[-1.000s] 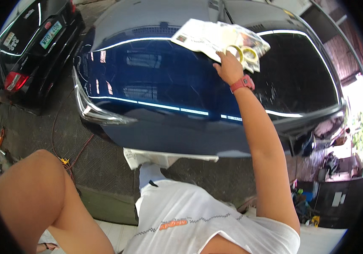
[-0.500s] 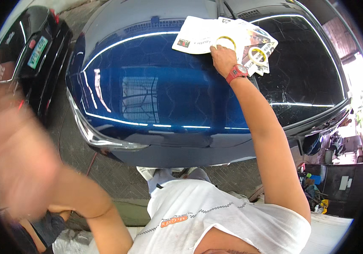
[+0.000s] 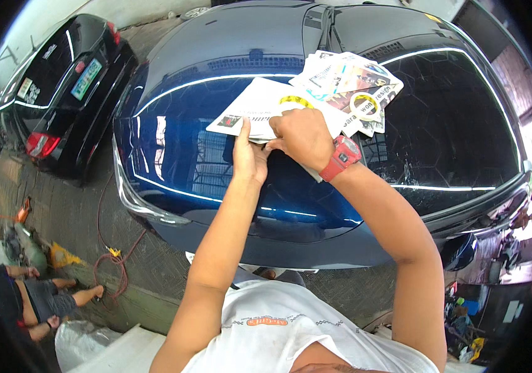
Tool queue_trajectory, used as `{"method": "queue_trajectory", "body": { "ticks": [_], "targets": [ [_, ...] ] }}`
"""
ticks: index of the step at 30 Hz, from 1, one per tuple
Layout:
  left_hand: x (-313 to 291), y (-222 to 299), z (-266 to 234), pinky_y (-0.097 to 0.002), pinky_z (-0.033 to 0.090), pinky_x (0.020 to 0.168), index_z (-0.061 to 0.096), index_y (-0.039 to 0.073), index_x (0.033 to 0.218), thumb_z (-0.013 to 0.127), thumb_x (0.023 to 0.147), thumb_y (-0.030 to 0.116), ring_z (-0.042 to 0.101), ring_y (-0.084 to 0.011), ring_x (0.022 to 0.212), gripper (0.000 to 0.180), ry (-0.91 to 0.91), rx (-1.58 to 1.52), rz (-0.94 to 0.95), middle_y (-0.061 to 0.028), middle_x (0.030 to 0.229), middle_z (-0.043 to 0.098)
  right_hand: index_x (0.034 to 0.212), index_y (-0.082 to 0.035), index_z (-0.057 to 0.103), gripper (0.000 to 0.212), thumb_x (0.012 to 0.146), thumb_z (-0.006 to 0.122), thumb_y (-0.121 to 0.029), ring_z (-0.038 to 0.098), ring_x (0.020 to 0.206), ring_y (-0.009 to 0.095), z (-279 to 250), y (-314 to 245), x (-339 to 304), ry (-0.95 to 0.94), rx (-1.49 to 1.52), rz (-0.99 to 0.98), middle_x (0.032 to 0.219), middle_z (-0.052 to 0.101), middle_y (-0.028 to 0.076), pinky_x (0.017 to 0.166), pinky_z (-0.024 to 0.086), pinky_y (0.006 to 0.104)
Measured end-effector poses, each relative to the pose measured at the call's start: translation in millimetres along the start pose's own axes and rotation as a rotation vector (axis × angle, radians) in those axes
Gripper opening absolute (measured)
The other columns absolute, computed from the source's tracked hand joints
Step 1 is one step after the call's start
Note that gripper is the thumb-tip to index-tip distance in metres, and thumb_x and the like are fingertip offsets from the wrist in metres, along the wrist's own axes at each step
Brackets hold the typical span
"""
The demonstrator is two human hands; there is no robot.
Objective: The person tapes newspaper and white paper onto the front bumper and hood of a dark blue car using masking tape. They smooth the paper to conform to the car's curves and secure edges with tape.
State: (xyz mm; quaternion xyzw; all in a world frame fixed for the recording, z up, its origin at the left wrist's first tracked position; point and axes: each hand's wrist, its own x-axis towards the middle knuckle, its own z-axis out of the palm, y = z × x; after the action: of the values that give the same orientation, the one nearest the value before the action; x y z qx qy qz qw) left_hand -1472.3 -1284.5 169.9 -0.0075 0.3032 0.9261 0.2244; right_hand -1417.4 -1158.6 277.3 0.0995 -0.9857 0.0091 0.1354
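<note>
My left hand (image 3: 251,156) grips the near edge of a folded white newspaper (image 3: 250,99), its thumb on top and its fingers underneath. Beside it my right hand (image 3: 303,133), with a red watch (image 3: 343,158) on the wrist, is closed at the same edge, fingers curled over the paper. A yellow roll of masking tape (image 3: 294,99) shows just beyond its knuckles, partly hidden; whether the fingers touch it I cannot tell. A second tape roll (image 3: 376,107) rests on other newspaper sheets (image 3: 346,74) spread near the windshield.
Under the papers is the glossy blue hood (image 3: 216,155) of a car, with its dark windshield (image 3: 458,124) to the right. A black car (image 3: 67,81) stands at the left. A red hose (image 3: 117,273) coils on the floor near another person (image 3: 42,298).
My left hand has come in from the far left and taken hold of the newspaper. The right hand and the folded paper have moved nearer and left, apart from the other sheets.
</note>
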Motion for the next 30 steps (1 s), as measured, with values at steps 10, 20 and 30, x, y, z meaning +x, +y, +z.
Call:
{"method": "queue_trajectory", "body": {
  "ticks": [10,20,30],
  "targets": [
    [-29.1,1.4,-16.8,-0.0336,0.058,0.092,0.063,0.001,0.135,0.074,0.102,0.008,0.072,-0.0174,0.11,0.036,0.203,0.208,0.284,-0.0101,0.125,0.074,0.142,-0.012,0.065,0.085,0.075,0.091,-0.057,0.07,0.106,0.044,-3.0,-13.7,-24.2,-0.016,0.294,0.098,0.118,0.062,0.025,0.088,0.058,0.0497],
    [-46.1,33.3,-39.9,-0.0421,0.049,0.112,0.053,-0.004,0.148,0.06,0.093,0.077,0.063,-0.0227,0.13,0.098,-0.081,0.312,0.211,-0.0129,0.14,0.066,0.097,-0.005,0.076,0.043,0.078,0.094,-0.039,0.058,0.106,0.038,25.5,-24.1,-12.9,0.172,0.502,0.28,0.108,0.058,0.022,0.095,0.05,0.0433],
    [-37.3,69.7,-64.4,-0.0513,0.039,0.122,0.04,0.003,0.162,0.053,0.107,0.064,0.046,-0.0352,0.15,0.083,-0.076,-0.128,0.014,-0.0191,0.16,0.05,0.109,0.003,0.076,0.029,0.103,0.073,-0.025,0.065,0.085,0.009,-64.3,15.8,32.3,0.414,1.278,0.476,0.095,0.076,0.006,0.078,0.053,0.0278]
  ]
}}
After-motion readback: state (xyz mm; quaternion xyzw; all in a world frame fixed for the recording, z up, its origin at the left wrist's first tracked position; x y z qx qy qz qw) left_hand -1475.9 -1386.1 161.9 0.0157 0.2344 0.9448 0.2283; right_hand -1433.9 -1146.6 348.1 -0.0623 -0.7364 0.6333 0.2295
